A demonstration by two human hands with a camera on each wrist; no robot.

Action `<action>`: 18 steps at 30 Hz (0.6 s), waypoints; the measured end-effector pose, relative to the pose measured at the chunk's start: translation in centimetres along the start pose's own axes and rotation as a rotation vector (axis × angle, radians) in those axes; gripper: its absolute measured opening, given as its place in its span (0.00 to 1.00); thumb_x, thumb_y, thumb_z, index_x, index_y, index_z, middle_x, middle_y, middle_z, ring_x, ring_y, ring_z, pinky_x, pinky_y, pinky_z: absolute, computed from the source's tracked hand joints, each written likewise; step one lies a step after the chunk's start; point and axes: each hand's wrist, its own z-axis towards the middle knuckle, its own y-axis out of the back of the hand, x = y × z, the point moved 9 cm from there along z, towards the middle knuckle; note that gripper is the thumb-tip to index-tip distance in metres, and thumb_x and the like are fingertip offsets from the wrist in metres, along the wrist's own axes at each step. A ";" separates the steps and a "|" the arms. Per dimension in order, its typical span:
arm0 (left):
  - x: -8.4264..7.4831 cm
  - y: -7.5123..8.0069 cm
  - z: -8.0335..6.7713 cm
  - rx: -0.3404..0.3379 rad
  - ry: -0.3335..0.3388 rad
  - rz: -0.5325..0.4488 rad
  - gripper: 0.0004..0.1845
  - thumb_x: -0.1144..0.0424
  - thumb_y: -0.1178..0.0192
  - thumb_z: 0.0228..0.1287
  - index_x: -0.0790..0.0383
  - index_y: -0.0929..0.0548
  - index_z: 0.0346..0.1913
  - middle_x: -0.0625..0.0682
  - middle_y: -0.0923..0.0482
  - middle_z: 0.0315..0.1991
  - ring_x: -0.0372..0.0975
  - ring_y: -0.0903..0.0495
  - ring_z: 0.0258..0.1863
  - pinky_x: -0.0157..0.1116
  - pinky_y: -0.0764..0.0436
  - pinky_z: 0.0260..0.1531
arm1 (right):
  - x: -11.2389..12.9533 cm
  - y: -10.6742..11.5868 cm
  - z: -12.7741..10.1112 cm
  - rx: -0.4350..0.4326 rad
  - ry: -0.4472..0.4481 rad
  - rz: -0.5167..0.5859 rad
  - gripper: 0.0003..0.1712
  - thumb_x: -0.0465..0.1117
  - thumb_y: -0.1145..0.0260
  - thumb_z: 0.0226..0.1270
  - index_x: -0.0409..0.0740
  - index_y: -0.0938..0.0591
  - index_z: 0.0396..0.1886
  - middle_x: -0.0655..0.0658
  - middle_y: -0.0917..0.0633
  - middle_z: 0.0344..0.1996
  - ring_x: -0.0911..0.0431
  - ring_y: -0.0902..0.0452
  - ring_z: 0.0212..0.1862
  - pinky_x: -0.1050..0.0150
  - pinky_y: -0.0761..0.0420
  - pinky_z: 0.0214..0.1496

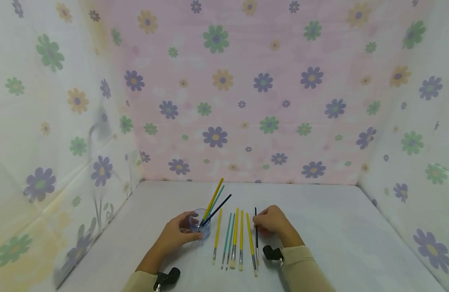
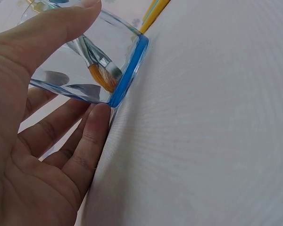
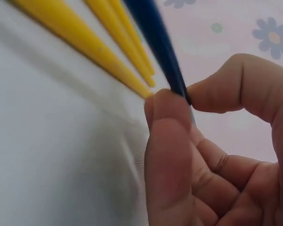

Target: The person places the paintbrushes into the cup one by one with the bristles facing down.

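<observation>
1. Right hand (image 1: 273,223): thumb and forefinger (image 3: 167,136) pinch the top end of a dark blue paintbrush (image 1: 256,235), which lies at the right end of the row on the desk (image 1: 337,235).
2. Left hand (image 1: 175,235): fingers (image 2: 85,150) wrapped around a clear blue-rimmed cup (image 1: 199,224), steadying it upright on the desk.
3. Done so far: three brushes (image 1: 214,202) stand in the cup, yellow, teal and dark, handles leaning up and right.
4. Left to do, by my read: six brushes in the row (image 1: 233,239), counting the pinched one; early-to-middle stage.
5. Surface: white cloth-covered desk.
6. Room: floral fabric backdrop (image 1: 246,89), pink behind, pale at both sides.
</observation>
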 end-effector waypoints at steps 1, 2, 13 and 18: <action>0.0 0.0 0.0 0.002 -0.002 -0.004 0.41 0.51 0.16 0.47 0.51 0.22 0.66 0.49 0.15 0.55 0.42 0.16 0.52 0.44 0.15 0.56 | 0.1 0.1 0.0 0.001 0.011 0.025 0.15 0.43 0.28 0.56 0.38 0.13 0.41 0.44 0.12 0.28 0.54 0.17 0.28 0.64 0.18 0.27; 0.0 0.0 0.0 0.004 -0.005 -0.008 0.41 0.51 0.16 0.47 0.52 0.22 0.66 0.50 0.15 0.55 0.42 0.16 0.52 0.43 0.15 0.56 | 0.2 0.1 0.0 0.003 0.010 0.057 0.15 0.42 0.28 0.56 0.38 0.13 0.41 0.44 0.12 0.29 0.54 0.17 0.29 0.64 0.17 0.28; 0.0 0.0 0.0 -0.003 -0.003 -0.003 0.40 0.51 0.16 0.46 0.51 0.21 0.65 0.49 0.14 0.54 0.41 0.16 0.51 0.44 0.15 0.56 | 1.9 0.2 -0.7 0.060 0.074 0.282 0.17 0.36 0.28 0.64 0.33 0.15 0.51 0.40 0.10 0.39 0.54 0.12 0.32 0.59 0.10 0.34; -0.1 0.0 0.0 -0.010 0.004 0.017 0.41 0.49 0.16 0.45 0.51 0.21 0.64 0.48 0.14 0.53 0.40 0.17 0.49 0.42 0.15 0.55 | 3.2 0.7 -1.0 0.058 0.131 0.354 0.16 0.36 0.28 0.66 0.34 0.15 0.52 0.40 0.10 0.40 0.52 0.10 0.33 0.57 0.10 0.35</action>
